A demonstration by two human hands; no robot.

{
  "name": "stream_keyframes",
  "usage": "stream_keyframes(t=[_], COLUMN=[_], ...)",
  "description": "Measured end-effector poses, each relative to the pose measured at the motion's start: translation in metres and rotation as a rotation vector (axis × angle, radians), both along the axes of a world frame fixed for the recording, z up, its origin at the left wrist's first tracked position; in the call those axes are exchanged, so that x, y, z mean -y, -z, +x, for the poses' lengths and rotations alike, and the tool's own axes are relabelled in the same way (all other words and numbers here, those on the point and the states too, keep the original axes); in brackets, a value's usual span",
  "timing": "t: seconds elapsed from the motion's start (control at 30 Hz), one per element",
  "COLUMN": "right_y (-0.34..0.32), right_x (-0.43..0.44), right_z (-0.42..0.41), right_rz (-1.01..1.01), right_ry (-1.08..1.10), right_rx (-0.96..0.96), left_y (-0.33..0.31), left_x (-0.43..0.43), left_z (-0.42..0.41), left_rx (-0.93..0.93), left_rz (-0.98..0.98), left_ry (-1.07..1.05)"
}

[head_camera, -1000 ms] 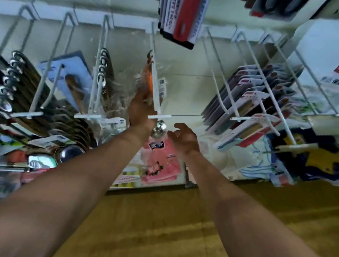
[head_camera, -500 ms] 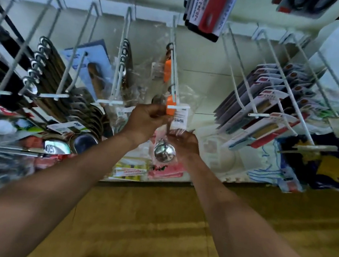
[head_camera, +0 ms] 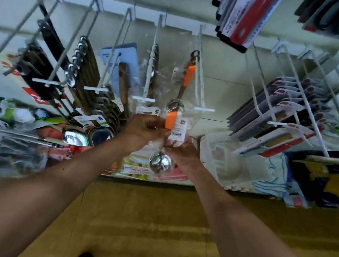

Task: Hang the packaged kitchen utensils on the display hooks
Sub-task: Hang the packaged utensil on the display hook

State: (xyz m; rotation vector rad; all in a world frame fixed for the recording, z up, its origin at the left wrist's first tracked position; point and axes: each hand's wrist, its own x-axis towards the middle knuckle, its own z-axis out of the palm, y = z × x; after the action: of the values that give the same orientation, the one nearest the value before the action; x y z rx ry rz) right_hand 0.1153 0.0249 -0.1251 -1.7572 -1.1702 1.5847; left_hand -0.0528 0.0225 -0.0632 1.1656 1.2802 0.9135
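A person is holding a packaged scoop (head_camera: 170, 121) just beside the near tip of a display hook (head_camera: 200, 89). The left hand (head_camera: 145, 126) is pinching its orange handle, seemingly to aim the hanging hole. The right hand (head_camera: 183, 154) is gripping the wrapper by the bowl, likely steadying it.
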Motion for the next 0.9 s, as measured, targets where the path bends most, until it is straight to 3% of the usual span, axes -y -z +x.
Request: stream_keyframes(t=[0.33,0.67,0.9], right_y=[-0.01,-0.025,-0.038], right_x=[0.02,0.09,0.167], right_z=[-0.148,-0.353,-0.513], right_rz=[-0.03,0.055,0.14], right_ry=[-0.579,-0.918,-1.118], right_rx=[0.072,0.122,0.141], left_y=[-0.001,-0.012,-0.026], left_x=[0.066,0.171,0.283], left_z=[-0.166,-0.354,-0.494], left_rx=[-0.035,-0.116,-0.052], left_rz=[-0.129,-0.149,-0.147], left_ry=[-0.19,-0.413,-0.632])
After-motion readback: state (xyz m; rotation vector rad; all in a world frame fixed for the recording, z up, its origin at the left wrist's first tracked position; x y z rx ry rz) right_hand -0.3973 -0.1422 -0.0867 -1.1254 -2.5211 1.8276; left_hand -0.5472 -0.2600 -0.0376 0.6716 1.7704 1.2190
